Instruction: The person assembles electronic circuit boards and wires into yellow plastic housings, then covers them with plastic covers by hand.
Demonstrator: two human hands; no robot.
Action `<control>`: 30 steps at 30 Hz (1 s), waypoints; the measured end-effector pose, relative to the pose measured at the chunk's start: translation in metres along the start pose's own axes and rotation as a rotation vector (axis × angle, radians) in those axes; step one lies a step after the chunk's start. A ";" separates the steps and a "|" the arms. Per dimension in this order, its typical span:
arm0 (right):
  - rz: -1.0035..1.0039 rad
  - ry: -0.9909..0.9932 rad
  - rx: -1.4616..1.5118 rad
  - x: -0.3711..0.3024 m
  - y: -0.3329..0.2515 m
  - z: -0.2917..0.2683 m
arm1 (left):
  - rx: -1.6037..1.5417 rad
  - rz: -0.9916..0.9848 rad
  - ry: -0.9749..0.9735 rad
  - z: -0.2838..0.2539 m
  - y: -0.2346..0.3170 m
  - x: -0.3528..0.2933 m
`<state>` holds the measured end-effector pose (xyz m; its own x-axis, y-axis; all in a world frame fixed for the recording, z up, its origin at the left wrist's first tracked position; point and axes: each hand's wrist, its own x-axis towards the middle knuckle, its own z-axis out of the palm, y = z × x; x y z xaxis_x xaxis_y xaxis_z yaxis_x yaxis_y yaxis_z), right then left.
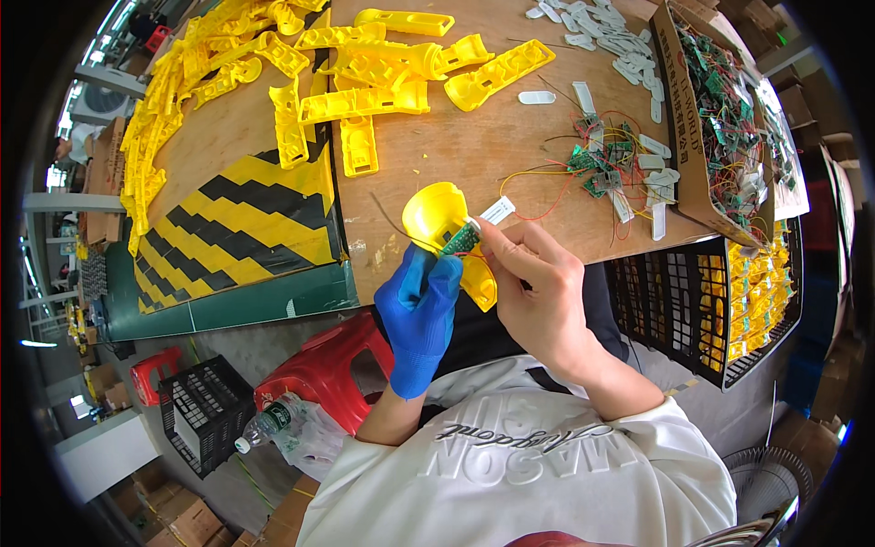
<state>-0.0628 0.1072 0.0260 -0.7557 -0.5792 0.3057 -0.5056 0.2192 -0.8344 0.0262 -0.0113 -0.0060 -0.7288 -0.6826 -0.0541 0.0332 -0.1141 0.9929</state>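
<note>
My left hand (418, 314), in a blue glove, is closed around a yellow plastic housing (432, 208) with a flared, cup-like end. A small green circuit board (462, 241) sits at the housing's opening, close to the gloved fingertips. My bare right hand (544, 294) pinches the edge of that board between thumb and forefinger; its other fingers curl beside the housing's lower end. A white plastic strip (498, 211) shows just beyond my right fingertips, with a red wire near it. Whether the strip joins the board is hard to make out.
Yellow housing halves (365, 98) lie piled at the far left. Wired green boards (606, 159) and white strips (620, 46) lie at the right, beside a cardboard box (685, 137) of boards. Below it stands a black crate (661, 305) of yellow parts. A red stool (319, 365) is lower left.
</note>
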 end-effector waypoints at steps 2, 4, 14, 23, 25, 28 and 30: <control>0.031 -0.025 0.029 0.004 0.003 -0.002 | -0.039 0.000 0.015 0.003 0.001 0.001; -0.043 -0.033 -0.004 0.008 0.005 -0.005 | -0.078 0.000 0.033 0.005 0.000 0.001; -0.165 -0.037 -0.158 0.002 0.001 -0.007 | -0.110 0.051 0.073 0.011 -0.001 -0.002; -0.125 -0.104 -0.005 0.004 0.015 -0.007 | -0.035 0.059 0.085 0.009 -0.011 0.000; -0.156 -0.059 -0.072 0.002 0.013 -0.004 | 0.056 0.129 0.113 0.010 -0.011 -0.001; -0.145 -0.062 -0.098 0.001 0.010 -0.005 | 0.293 0.300 0.133 0.010 -0.007 -0.004; -0.186 -0.049 -0.108 0.002 0.012 -0.005 | 0.200 0.164 0.125 0.010 -0.006 -0.005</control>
<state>-0.0727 0.1124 0.0191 -0.6258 -0.6541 0.4249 -0.6780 0.1868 -0.7109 0.0230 0.0000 -0.0108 -0.6343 -0.7654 0.1088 -0.0007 0.1414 0.9900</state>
